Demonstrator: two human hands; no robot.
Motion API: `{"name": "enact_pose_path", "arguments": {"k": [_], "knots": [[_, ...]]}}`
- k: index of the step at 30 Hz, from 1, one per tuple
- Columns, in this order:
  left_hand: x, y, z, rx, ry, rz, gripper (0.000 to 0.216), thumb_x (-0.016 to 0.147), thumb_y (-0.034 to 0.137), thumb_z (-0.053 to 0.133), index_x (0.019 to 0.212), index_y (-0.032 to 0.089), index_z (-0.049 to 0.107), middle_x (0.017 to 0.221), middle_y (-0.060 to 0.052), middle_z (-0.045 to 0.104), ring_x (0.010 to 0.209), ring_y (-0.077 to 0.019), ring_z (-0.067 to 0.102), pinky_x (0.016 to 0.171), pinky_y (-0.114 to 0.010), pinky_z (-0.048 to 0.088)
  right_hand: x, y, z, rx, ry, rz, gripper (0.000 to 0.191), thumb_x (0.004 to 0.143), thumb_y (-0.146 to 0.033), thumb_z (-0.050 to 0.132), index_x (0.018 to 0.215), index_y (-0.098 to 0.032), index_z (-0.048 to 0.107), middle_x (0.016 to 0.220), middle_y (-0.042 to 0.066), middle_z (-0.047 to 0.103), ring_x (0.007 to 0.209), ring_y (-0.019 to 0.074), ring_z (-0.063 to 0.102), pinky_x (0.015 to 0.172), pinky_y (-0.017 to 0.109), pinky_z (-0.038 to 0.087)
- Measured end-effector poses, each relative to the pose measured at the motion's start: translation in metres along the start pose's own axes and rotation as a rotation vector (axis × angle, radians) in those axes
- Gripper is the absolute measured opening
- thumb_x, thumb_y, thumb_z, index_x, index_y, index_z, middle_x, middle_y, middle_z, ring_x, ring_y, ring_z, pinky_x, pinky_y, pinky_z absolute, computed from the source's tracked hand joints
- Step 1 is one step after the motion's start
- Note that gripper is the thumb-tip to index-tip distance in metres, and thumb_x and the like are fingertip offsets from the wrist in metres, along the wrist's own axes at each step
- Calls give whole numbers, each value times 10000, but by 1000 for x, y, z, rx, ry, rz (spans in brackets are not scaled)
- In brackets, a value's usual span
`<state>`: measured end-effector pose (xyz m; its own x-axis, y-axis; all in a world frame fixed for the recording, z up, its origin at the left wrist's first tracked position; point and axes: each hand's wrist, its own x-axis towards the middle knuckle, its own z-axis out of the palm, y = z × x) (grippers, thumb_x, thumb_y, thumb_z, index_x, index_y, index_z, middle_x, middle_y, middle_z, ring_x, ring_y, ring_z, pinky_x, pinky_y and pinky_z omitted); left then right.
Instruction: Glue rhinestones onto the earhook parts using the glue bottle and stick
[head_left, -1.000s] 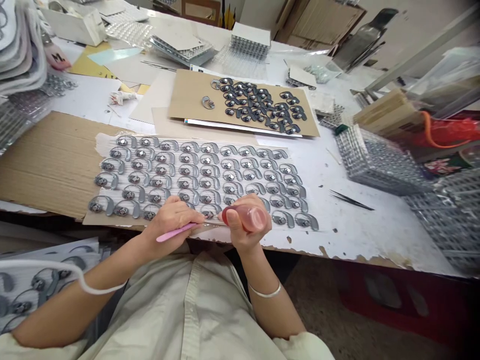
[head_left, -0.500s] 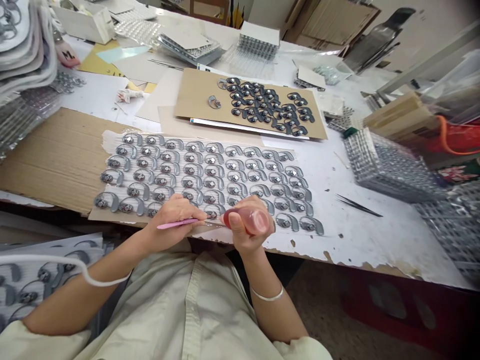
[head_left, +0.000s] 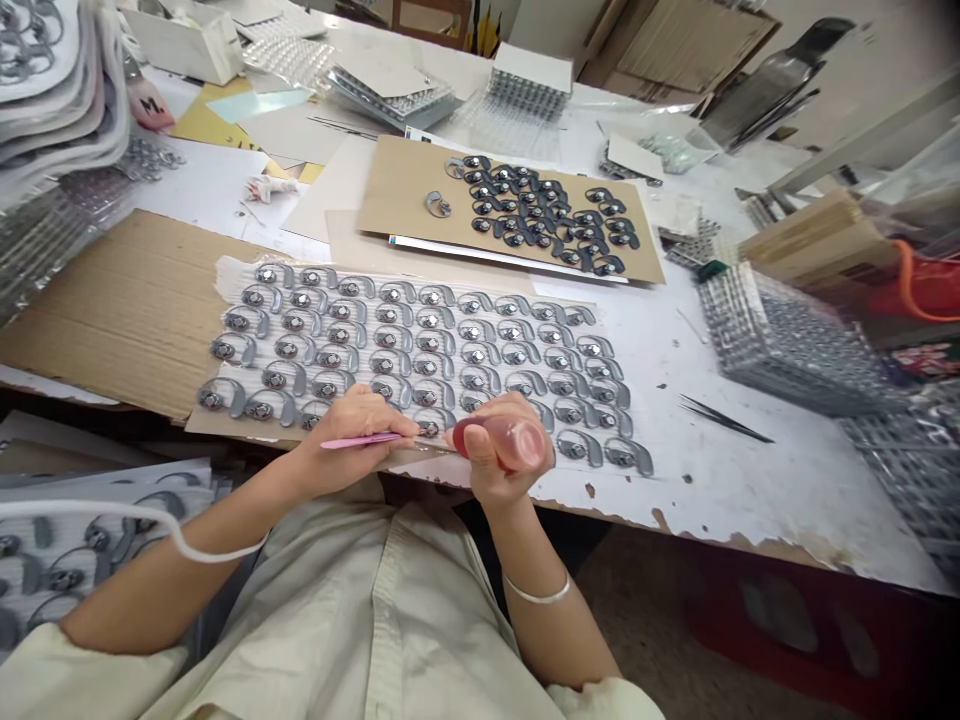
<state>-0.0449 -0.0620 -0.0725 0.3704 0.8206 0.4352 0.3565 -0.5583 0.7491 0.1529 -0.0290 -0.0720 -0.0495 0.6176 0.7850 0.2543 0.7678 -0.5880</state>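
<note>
My left hand [head_left: 356, 430] is closed around a slim pink tool [head_left: 360, 441], possibly tweezers; its working end is hidden at the fingertips. In my right hand [head_left: 502, 470] is a reddish translucent squeeze bottle [head_left: 521, 443], tipped with its base toward me and its narrow end toward the left fingertips. Both hands meet over the near edge of a white ribbed sheet [head_left: 236, 275]. Rows of grey curved pieces with shiny round centres [head_left: 431, 342] cover this sheet. One such piece [head_left: 429, 425] lies right between the hands, partly covered by them.
Behind the sheet lies a brown board [head_left: 405, 170] with darker curved pieces [head_left: 525, 210]. Black tweezers [head_left: 726, 418] rest at right, near stacked clear trays [head_left: 780, 340]. Corrugated cardboard [head_left: 112, 310] is at left. A bottle marked M [head_left: 150, 103] stands farther back.
The whole view has shifted slightly to the right. Both hands keep the same hold and nearly the same place over the sheet's near edge.
</note>
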Motion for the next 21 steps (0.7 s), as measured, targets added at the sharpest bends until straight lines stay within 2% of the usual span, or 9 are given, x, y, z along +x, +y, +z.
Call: {"name": "enact_pose_path", "arguments": {"k": [4,21], "knots": [[1,1,0,-1,3,6,84,921,218,557,908,203,639,865,-1,722,726,-111,627,766,-290,371,-3,3,-2,18,25,42,67,811,-239,602,771,-204,560,671,7,561,607,155,524,545,328,432],[1,2,0,-1,-5,-8,95,921,216,558,888,194,644,865,-7,724,729,-119,626,757,-293,359,3,-1,4,-27,-19,-25,103,814,-253,606,768,-201,531,640,-5,556,585,142,520,536,311,438]]}}
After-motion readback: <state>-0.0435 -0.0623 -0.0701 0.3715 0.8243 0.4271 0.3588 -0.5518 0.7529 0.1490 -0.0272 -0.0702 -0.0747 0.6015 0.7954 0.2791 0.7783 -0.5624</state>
